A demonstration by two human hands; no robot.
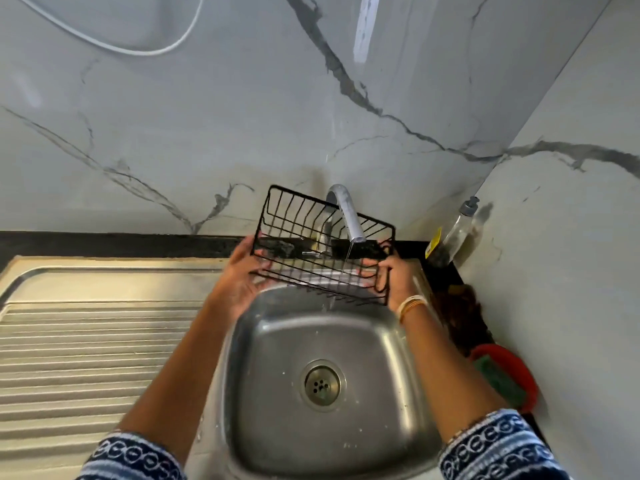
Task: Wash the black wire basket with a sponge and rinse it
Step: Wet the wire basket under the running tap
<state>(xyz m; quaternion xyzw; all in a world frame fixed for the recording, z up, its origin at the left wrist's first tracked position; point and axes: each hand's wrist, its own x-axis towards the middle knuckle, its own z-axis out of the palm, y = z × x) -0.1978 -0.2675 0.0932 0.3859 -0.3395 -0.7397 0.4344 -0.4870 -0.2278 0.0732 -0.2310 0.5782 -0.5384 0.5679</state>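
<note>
Both hands hold the wire basket (322, 244) over the sink (381, 341), long axis left-right: left hand (239, 271) cradling one end, right hand (394, 275) apparently curled round the other, water (347, 258) falling nearer the right.

Black wire basket (313, 244); brushed steel sink (363, 344); glossy marble wall (207, 116).

Probably home kitchen: steel sink (346, 327), faucet (348, 213).
</note>
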